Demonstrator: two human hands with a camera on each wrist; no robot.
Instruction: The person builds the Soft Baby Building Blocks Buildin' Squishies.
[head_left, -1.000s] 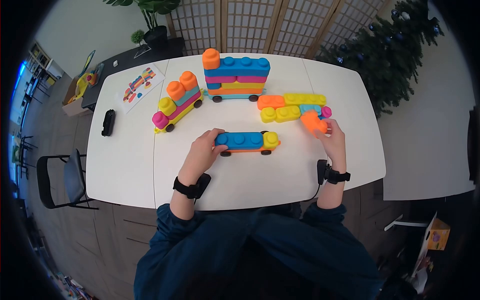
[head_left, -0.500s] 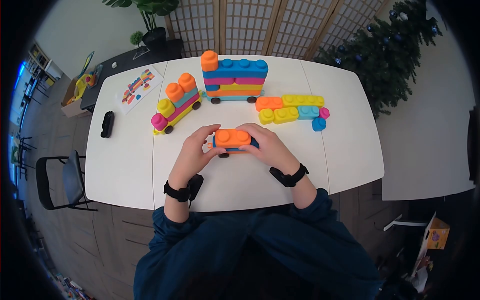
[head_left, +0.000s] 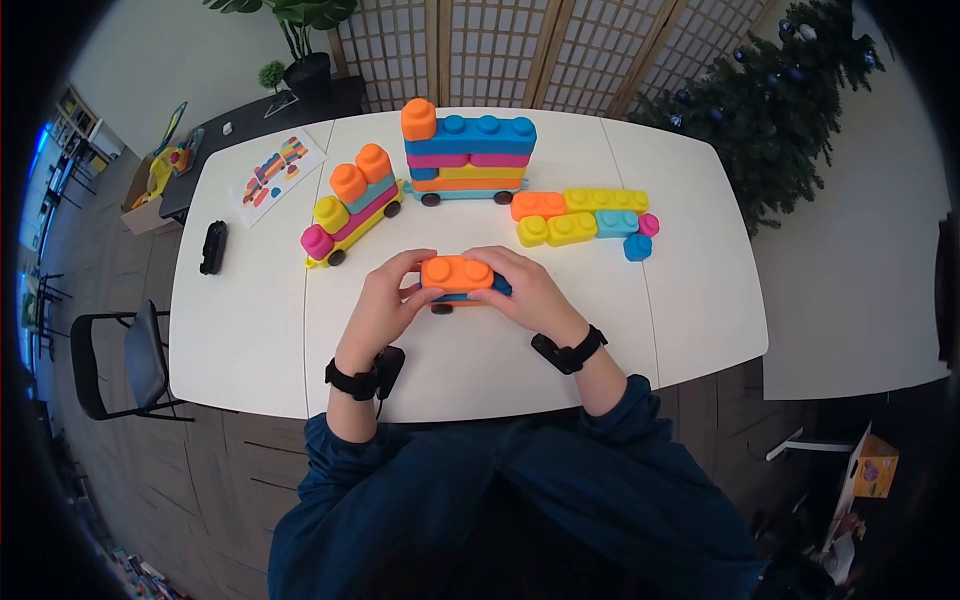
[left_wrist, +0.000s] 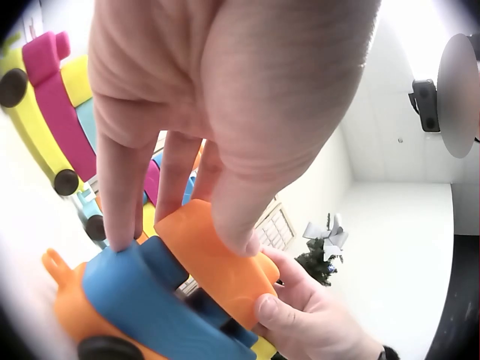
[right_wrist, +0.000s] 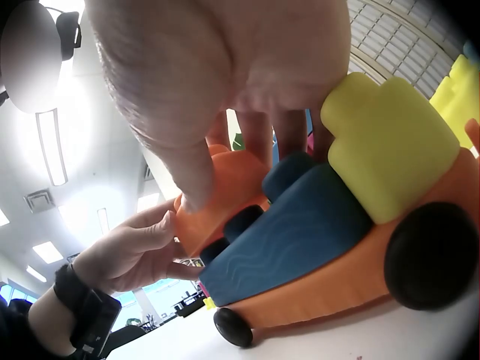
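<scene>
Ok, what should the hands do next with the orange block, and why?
Perhaps press the orange block down onto the blue block: the left hand and right hand both hold it, and the right wrist view shows blue studs in a gap beneath it.

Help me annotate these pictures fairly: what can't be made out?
Head: yellow block atop the orange base, hidden by the right hand.
Head: much of the blue block, covered by the orange block.
Head: details of the printed sheet, too small.
Left wrist: lower part of the near wheel, cut off by the bottom edge.
</scene>
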